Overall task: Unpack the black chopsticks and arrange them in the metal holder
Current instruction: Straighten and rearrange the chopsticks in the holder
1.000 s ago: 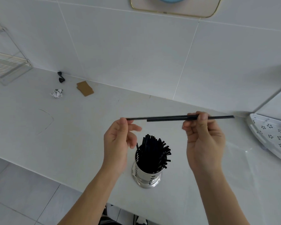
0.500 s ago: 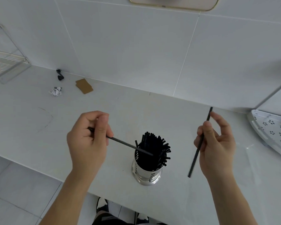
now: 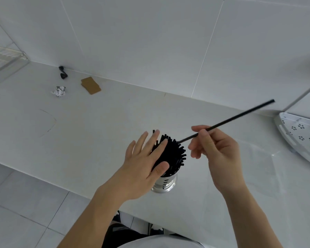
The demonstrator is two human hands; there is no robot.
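Centrally, our left hand (image 3: pixel 143 163) lies flat with fingers spread, gripping nothing, against the bundle of black chopsticks (image 3: pixel 174 154) packed in the metal holder (image 3: pixel 164 183) on the white counter (image 3: pixel 97 126). Our right hand (image 3: pixel 215 149) pinches a single chopstick (image 3: pixel 240 115), slanting toward the upper right, its lower tip at the bundle.
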